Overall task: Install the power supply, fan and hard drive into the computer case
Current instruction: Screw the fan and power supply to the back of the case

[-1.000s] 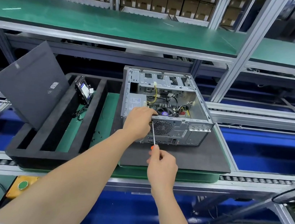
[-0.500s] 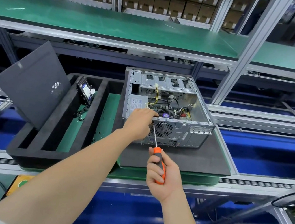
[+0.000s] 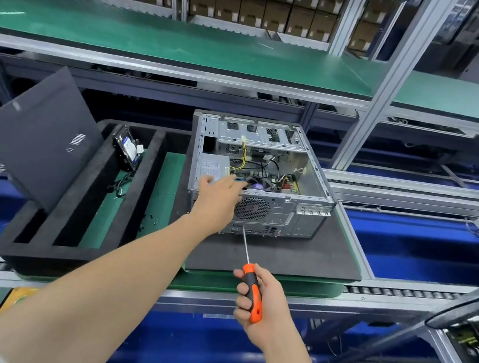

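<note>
Pulling back from the rear panel, my right hand [image 3: 258, 299] now holds the orange screwdriver [image 3: 251, 294] clear of the computer case [image 3: 263, 181], fingers wrapped tight round the handle, where a second ago its tip met the fan grille [image 3: 251, 208]. My left hand [image 3: 219, 197] opens over the case's rim, fingers loose, gripping nothing. That screw looks finished. The hard drive [image 3: 127, 148] still waits in the foam tray [image 3: 47, 249], left of the case.

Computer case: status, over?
Left hand open over computer case. Right hand shut on screwdriver, tip clear. Hard drive waiting in foam tray.
</note>
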`<state>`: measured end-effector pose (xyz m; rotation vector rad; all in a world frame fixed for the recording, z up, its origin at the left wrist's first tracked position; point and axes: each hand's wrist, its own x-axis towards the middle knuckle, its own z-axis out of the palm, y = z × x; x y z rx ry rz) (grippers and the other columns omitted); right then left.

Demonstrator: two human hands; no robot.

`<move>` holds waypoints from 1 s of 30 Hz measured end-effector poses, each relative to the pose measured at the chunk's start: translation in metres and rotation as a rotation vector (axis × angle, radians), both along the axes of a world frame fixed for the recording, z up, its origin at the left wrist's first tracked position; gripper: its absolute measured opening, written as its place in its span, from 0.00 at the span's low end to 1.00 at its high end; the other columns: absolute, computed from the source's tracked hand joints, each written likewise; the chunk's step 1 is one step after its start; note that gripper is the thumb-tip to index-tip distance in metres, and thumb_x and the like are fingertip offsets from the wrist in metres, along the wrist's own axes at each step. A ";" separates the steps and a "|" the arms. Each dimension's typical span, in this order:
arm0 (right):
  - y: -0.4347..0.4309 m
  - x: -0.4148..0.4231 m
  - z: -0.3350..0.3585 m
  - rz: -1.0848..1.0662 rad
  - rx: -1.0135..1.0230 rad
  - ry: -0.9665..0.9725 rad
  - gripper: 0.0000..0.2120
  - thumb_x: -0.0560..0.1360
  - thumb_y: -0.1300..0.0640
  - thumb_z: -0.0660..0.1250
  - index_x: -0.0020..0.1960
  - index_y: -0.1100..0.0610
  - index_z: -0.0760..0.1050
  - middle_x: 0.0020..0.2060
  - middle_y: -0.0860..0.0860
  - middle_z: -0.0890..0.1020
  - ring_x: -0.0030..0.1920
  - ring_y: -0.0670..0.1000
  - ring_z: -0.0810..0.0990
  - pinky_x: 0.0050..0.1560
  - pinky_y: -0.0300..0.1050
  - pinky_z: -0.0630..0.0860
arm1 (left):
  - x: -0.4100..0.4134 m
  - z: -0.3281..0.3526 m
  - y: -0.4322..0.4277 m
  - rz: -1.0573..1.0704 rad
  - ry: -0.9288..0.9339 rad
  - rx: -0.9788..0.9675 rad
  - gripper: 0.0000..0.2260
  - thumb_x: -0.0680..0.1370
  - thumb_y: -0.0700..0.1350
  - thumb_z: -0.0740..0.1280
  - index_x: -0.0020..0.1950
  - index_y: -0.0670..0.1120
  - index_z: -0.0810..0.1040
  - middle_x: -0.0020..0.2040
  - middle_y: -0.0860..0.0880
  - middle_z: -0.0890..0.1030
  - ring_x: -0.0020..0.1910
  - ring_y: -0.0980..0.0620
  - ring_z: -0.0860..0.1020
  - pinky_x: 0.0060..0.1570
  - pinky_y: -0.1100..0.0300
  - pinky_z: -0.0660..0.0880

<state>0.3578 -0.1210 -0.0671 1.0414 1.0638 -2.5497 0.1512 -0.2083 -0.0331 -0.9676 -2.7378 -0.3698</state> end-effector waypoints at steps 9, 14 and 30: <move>0.033 -0.001 -0.003 0.117 0.187 0.005 0.19 0.83 0.44 0.64 0.53 0.60 0.84 0.33 0.51 0.76 0.26 0.47 0.69 0.22 0.40 0.64 | 0.008 0.004 0.003 0.075 -0.108 0.390 0.10 0.79 0.40 0.70 0.52 0.51 0.70 0.44 0.55 0.76 0.45 0.53 0.74 0.66 0.54 0.57; 0.048 -0.012 -0.007 0.298 0.307 -0.006 0.21 0.82 0.43 0.66 0.55 0.60 0.85 0.34 0.53 0.79 0.27 0.49 0.72 0.24 0.41 0.67 | 0.010 0.006 -0.006 0.037 -0.108 0.415 0.09 0.78 0.45 0.72 0.53 0.47 0.75 0.53 0.52 0.79 0.55 0.47 0.75 0.67 0.52 0.63; -0.033 -0.116 0.017 0.801 0.457 0.389 0.16 0.86 0.49 0.61 0.63 0.62 0.72 0.44 0.55 0.85 0.35 0.54 0.82 0.34 0.47 0.79 | 0.035 -0.016 -0.147 0.736 -0.280 0.489 0.10 0.80 0.36 0.62 0.52 0.50 0.78 0.51 0.52 0.79 0.46 0.56 0.76 0.52 0.60 0.74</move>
